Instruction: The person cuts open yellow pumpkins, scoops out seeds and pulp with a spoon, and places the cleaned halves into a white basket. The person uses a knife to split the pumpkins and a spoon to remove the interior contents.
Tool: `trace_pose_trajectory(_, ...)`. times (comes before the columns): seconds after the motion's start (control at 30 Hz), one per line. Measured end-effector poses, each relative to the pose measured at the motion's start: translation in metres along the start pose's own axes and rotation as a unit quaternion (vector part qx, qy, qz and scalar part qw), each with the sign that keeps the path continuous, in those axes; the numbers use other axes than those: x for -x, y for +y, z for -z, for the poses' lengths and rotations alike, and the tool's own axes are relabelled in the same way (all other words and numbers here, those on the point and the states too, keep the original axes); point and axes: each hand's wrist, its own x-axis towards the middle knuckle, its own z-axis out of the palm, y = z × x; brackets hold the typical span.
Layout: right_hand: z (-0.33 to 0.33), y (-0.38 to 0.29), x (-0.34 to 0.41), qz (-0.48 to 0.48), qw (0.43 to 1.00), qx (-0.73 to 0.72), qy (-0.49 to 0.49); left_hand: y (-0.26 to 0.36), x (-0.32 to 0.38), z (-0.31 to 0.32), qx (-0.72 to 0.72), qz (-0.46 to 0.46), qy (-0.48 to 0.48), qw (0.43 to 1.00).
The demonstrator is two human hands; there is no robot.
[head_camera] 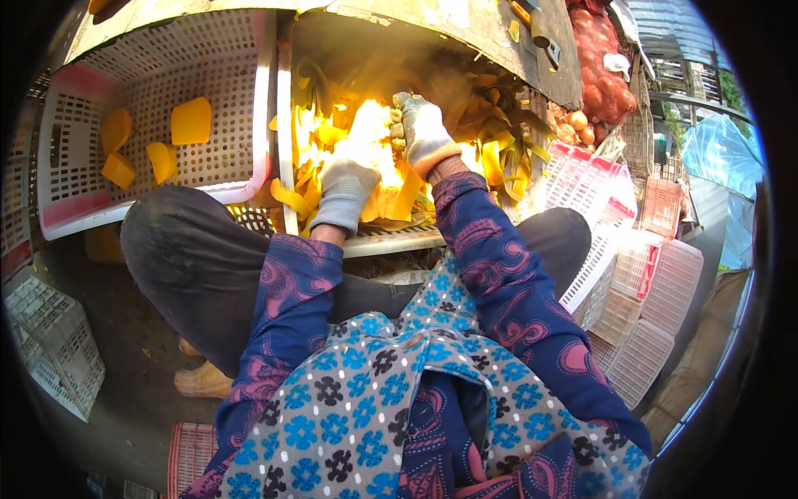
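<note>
Both hands wear grey-white knit work gloves over a crate of orange peelings. My left hand (pixel 348 190) grips the near end of a pumpkin piece (pixel 369 134), which glare washes out almost white. Just right of it, my right hand (pixel 425 132) is raised with its fingers curled; anything inside the fist is hidden. Pumpkin peelings (pixel 499 159) fill the light-coloured plastic crate (pixel 285 137) below and around the hands. To the left, several cut pumpkin pieces (pixel 191 121) lie in a white perforated crate (pixel 215 56).
A wooden board (pixel 430 19) spans the far side, bearing an orange-handled tool (pixel 521 12). A red net sack of onions (pixel 595 68) stands at right, with loose onions (pixel 578 120) below. Stacked plastic crates (pixel 661 293) flank my right knee. Another crate (pixel 56 343) sits on the left floor.
</note>
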Motion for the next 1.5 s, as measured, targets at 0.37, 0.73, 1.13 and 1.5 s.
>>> trace_pose_trajectory(0.37,-0.019,-0.055,0.006,-0.276,0.888,-0.334,0.157,0.001,0.002,0.004,0.009,-0.001,0.000,1.000)
trace_pose_trajectory(0.73,0.014,-0.033,0.005,0.116,0.919,0.374,-0.052,-0.007,-0.004,0.006,-0.052,-0.032,-0.060,0.996)
trace_pose_trajectory(1.13,0.030,-0.043,0.021,-0.027,0.910,0.359,-0.206,0.000,0.000,0.007,0.019,0.047,-0.029,0.998)
trace_pose_trajectory(1.5,0.040,0.028,-0.002,0.120,0.788,0.554,-0.240,-0.001,0.003,0.014,0.029,0.026,-0.066,0.997)
